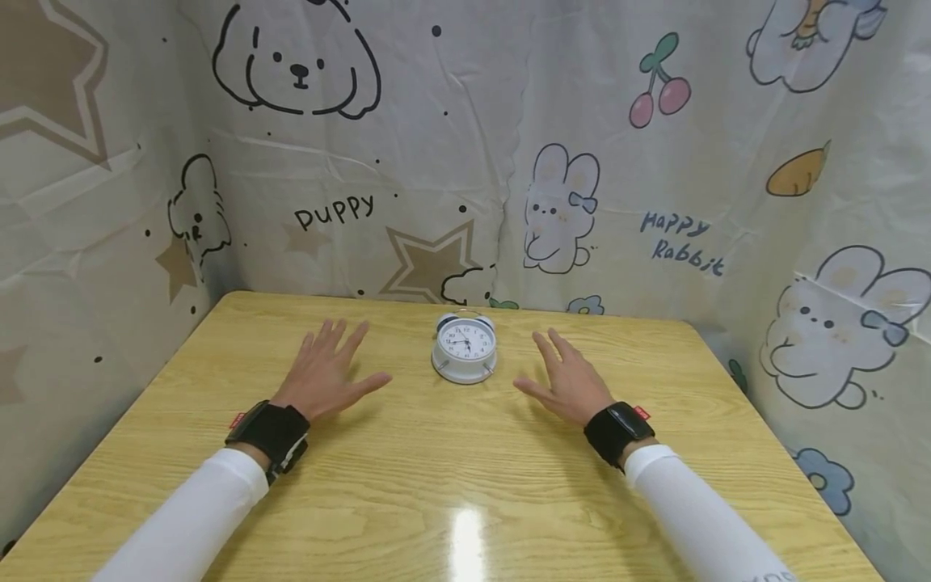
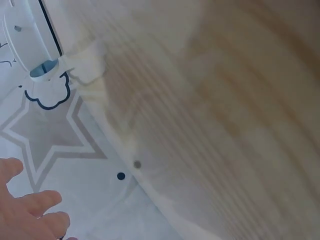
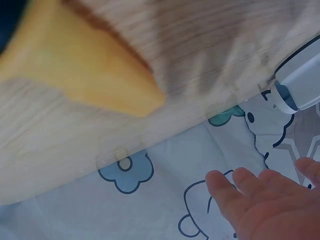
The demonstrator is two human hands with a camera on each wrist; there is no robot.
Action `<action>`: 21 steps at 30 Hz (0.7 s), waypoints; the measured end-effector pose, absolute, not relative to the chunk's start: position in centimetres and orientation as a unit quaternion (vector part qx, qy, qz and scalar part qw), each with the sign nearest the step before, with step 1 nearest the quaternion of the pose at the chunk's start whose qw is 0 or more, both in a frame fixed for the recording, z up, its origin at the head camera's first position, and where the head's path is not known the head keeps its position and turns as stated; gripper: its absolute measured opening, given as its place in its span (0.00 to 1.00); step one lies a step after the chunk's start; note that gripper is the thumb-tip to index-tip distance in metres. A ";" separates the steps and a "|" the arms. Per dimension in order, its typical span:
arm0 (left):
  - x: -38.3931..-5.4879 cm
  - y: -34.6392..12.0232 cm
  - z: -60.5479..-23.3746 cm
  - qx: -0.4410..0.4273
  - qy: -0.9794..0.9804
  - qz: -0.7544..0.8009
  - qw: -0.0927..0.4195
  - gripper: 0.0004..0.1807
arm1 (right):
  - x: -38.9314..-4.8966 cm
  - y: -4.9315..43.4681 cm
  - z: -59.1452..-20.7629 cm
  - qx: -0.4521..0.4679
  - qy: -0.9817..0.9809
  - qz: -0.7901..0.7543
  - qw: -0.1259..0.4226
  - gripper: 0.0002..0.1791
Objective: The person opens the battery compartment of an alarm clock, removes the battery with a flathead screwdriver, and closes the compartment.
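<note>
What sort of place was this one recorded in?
Probably a makeshift indoor recording booth: pale, wrinkled fabric sheets printed with cartoon rabbits and brown stars enclose three sides of a yellow wood-grain table, which bears a small round white twin-bell alarm clock.

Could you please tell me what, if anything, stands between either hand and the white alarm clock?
Nothing visible does: in the head view, only wooden tabletop shows between the left hand and the alarm clock, and likewise on the right hand's side.
</note>
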State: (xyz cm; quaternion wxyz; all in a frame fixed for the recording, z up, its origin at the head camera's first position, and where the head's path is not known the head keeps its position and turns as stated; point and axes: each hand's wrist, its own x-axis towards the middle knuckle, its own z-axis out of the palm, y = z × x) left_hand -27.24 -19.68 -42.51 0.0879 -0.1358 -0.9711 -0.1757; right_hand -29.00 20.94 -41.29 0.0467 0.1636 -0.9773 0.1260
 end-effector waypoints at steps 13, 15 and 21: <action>-28.4 -16.8 -42.9 -0.160 -0.966 -0.188 0.077 0.55 | -29.9 19.0 -41.6 0.185 -0.970 0.159 0.021 0.51; -28.5 -16.5 -42.9 -0.163 -0.965 -0.191 0.076 0.55 | -30.0 18.8 -41.7 0.187 -0.969 0.158 0.017 0.51; -28.8 -15.5 -42.7 -0.167 -0.964 -0.196 0.069 0.54 | -30.3 18.3 -41.8 0.192 -0.967 0.168 0.003 0.51</action>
